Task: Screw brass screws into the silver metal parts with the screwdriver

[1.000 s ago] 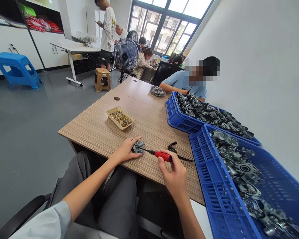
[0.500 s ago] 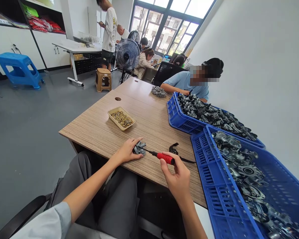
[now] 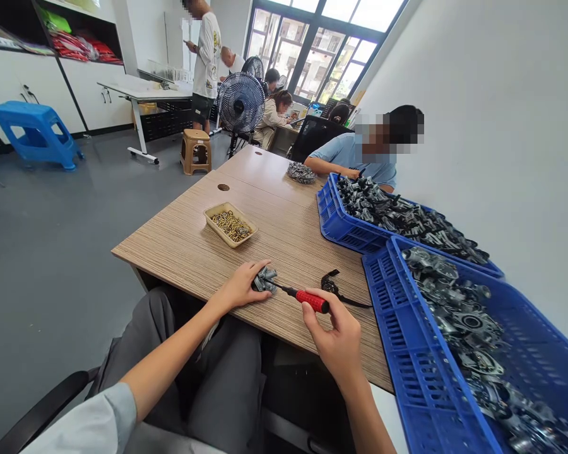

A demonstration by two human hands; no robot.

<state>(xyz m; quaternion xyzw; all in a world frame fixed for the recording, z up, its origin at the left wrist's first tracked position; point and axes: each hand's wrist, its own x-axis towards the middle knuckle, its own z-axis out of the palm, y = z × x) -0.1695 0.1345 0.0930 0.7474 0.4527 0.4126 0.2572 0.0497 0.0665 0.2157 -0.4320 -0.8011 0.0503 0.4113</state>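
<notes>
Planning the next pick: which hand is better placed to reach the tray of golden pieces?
Likely the left hand: nearer the tray, though holding a metal part; the right hand grips the screwdriver.

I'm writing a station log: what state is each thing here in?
Part: held by left hand
Screwdriver: in right hand, tip at part
Tray: open, holding brass-coloured pieces
Near crate: partly full
Far crate: heaped
Blue stool: upright, unoccupied
Brown stool: upright, unoccupied
Front fan: cannot tell whether running
</notes>
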